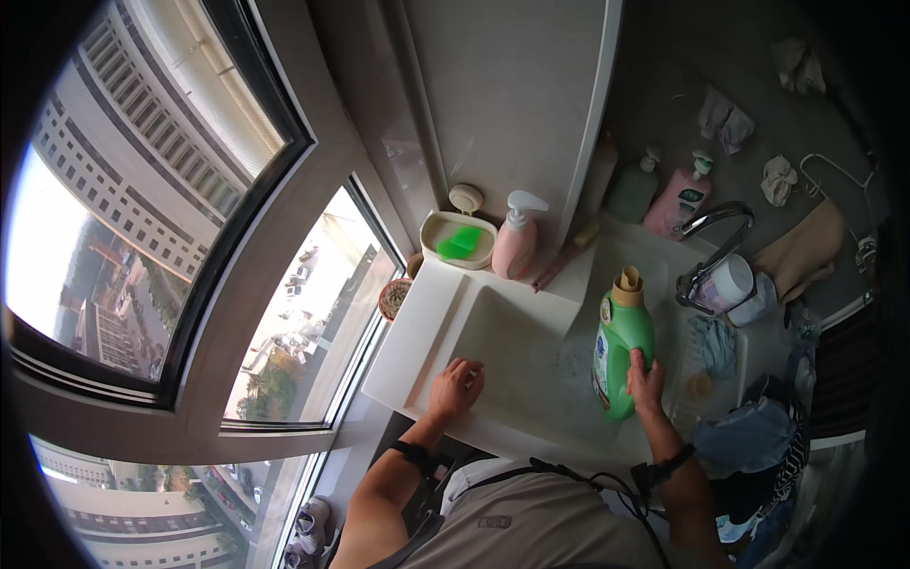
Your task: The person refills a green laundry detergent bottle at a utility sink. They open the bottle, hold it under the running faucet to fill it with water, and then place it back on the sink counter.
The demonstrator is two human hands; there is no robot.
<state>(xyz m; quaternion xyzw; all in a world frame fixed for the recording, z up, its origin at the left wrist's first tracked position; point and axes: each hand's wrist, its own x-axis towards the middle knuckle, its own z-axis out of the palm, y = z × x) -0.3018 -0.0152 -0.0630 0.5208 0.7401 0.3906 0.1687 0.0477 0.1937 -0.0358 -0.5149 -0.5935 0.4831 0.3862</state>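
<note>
My right hand [645, 380] grips a green plastic laundry detergent bottle [617, 334] by its side handle. The bottle bears a printed label and stands roughly upright, with a tan pouring spout [628, 281] showing at its top. It is over the right part of the white sink [508, 320]; whether its base touches the sink is not clear. Near the front left rim of the basin hovers my left hand [455, 387], its fingers loosely bent and nothing visible in them. Some dark specks lie on the basin floor between the two hands.
A soap dish [458, 259] with a green piece, a pink pump bottle [515, 245] and a pink-handled brush [565, 259] line the back ledge. To the right are a chrome faucet [711, 249], white tub [729, 284], blue cloth [714, 345] and piled clothes [746, 434]. Windows flank the left.
</note>
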